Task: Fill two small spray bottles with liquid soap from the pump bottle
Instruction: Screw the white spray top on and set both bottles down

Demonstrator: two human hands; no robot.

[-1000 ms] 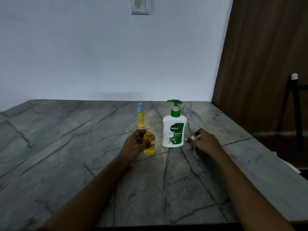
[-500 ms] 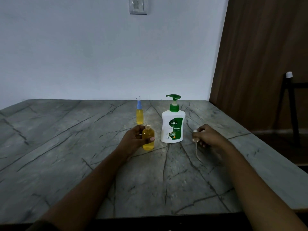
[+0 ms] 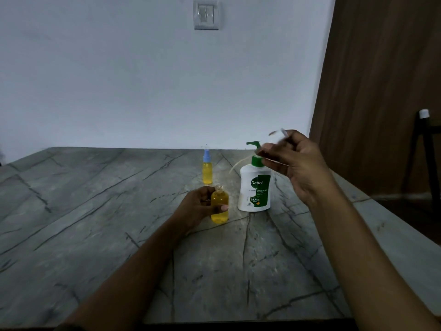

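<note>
An uncapped small spray bottle [image 3: 219, 204] full of yellow soap stands on the grey stone table [image 3: 95, 211], and my left hand [image 3: 195, 207] grips it from the left. Behind it a second small bottle [image 3: 207, 172] with a blue spray cap, also yellow, stands alone. The white Dettol pump bottle [image 3: 254, 187] with a green pump is just right of the open one. My right hand [image 3: 293, 163] is raised in front of the pump top, pinching a blurred white spray cap [image 3: 276, 137] whose thin dip tube [image 3: 239, 163] trails down to the left.
The table ends at a white wall with a light switch [image 3: 205, 15]. A brown wooden door [image 3: 381, 91] is at right, and a dark stand [image 3: 427, 149] with a white tip beside the table's right edge.
My right hand has lifted the white spray cap and its tube off the table, up to pump height. The left hand keeps hold of the open bottle.
</note>
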